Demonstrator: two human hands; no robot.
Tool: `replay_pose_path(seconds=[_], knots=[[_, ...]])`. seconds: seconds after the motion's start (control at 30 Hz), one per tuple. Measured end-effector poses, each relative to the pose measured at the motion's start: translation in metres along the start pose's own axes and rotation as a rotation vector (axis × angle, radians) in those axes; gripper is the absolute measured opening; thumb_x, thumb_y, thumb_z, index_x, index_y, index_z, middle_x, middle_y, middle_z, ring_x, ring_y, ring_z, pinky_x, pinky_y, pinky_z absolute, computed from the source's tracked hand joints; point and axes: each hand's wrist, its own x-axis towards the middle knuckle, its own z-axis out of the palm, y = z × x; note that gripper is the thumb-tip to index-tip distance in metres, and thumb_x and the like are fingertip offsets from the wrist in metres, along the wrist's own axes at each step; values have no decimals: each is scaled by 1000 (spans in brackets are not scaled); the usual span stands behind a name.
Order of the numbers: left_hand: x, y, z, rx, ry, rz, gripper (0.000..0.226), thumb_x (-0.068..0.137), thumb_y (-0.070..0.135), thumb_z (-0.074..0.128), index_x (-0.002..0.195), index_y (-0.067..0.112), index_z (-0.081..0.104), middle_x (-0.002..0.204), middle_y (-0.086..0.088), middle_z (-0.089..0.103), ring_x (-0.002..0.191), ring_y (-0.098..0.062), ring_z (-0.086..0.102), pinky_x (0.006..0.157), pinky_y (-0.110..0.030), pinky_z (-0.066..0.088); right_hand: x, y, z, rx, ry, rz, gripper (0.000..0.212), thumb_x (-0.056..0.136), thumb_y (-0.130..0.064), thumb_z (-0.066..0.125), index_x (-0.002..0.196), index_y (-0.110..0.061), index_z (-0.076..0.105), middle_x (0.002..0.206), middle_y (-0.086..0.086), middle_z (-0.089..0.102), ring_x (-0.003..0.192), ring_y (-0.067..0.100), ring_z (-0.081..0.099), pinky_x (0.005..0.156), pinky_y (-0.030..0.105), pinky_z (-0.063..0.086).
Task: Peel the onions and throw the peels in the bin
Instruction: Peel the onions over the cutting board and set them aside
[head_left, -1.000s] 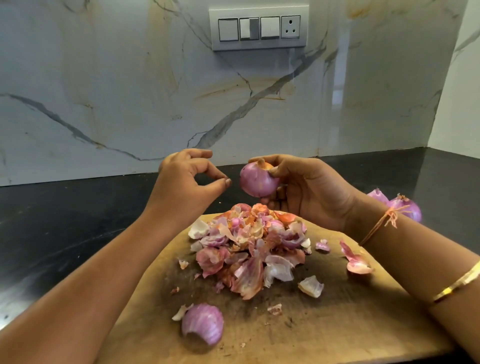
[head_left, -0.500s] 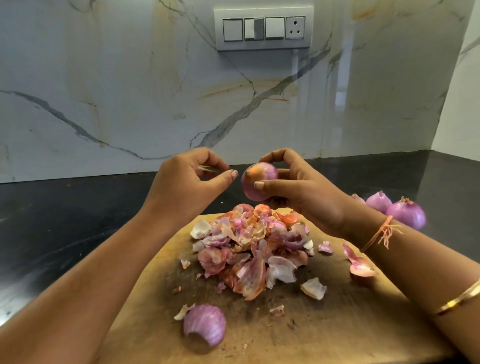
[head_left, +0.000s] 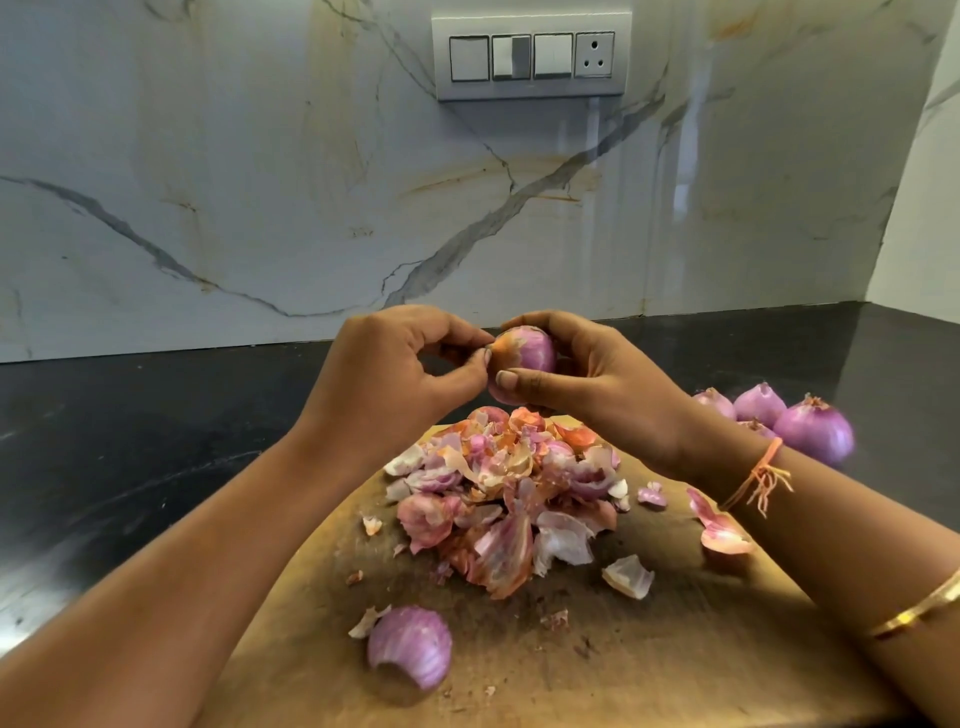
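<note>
A red onion (head_left: 525, 352) with a patch of orange dry skin is held above the wooden cutting board (head_left: 649, 654) in my right hand (head_left: 597, 384), fingers curled round it. My left hand (head_left: 400, 369) pinches the orange skin at the onion's left side with thumb and fingertips. Below lies a heap of pink and orange peels (head_left: 509, 488). A curved purple peel shell (head_left: 410, 647) sits near the board's front. No bin is in view.
Several whole purple onions (head_left: 813, 434) lie on the black counter (head_left: 130, 447) behind my right wrist. Loose peel scraps (head_left: 719, 532) dot the board's right side. A marble backsplash with a switch panel (head_left: 530, 57) rises behind.
My left hand closed in from a gap beside the onion and now pinches its skin. My right hand turned the onion and lifted it slightly.
</note>
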Motion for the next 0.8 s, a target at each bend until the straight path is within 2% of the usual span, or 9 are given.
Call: replay_pose_path(seconds=[0.23, 0.33, 0.43, 0.57, 0.67, 0.8], knots=[[0, 2, -2, 132, 21, 131, 20, 77, 21, 64, 90, 10, 76, 77, 4, 70, 61, -5, 65, 63, -18, 54, -1, -1, 2, -65, -1, -3, 36, 84, -26, 67, 118, -16, 58, 104, 2, 64, 92, 16, 65, 77, 23, 55], [0, 2, -2, 149, 27, 147, 18, 78, 18, 64, 88, 9, 76, 76, 1, 71, 62, -6, 65, 63, -21, 54, -1, -1, 1, -44, -7, 12, 37, 84, -23, 67, 118, -13, 58, 105, 6, 65, 93, 21, 65, 78, 25, 56], [-1, 0, 0, 104, 49, 110, 12, 79, 11, 69, 89, 10, 77, 75, 3, 70, 63, -7, 65, 62, -23, 54, -1, -2, 0, 21, -25, 42, 38, 85, -19, 67, 120, -11, 57, 109, 10, 64, 96, 24, 65, 78, 25, 56], [0, -2, 0, -10, 85, 13, 16, 82, 9, 68, 82, 25, 73, 72, 14, 68, 66, -3, 64, 59, -13, 52, -2, -2, -1, 128, -70, 72, 36, 85, -10, 63, 120, -14, 56, 112, 8, 63, 97, 15, 65, 79, 22, 54], [1, -3, -1, -97, 94, -9, 19, 85, 11, 67, 85, 30, 68, 75, 17, 68, 68, -2, 65, 62, -13, 53, -1, -2, -2, 232, -79, 110, 51, 74, -21, 63, 124, -13, 54, 115, 9, 61, 103, 22, 63, 85, 30, 53], [0, 0, 0, -184, 30, -22, 21, 85, 12, 69, 88, 33, 68, 83, 18, 69, 76, 1, 67, 67, -11, 52, 0, -2, -5, 332, -56, 158, 61, 70, -23, 62, 128, -8, 49, 117, 11, 57, 97, 21, 61, 77, 25, 53]])
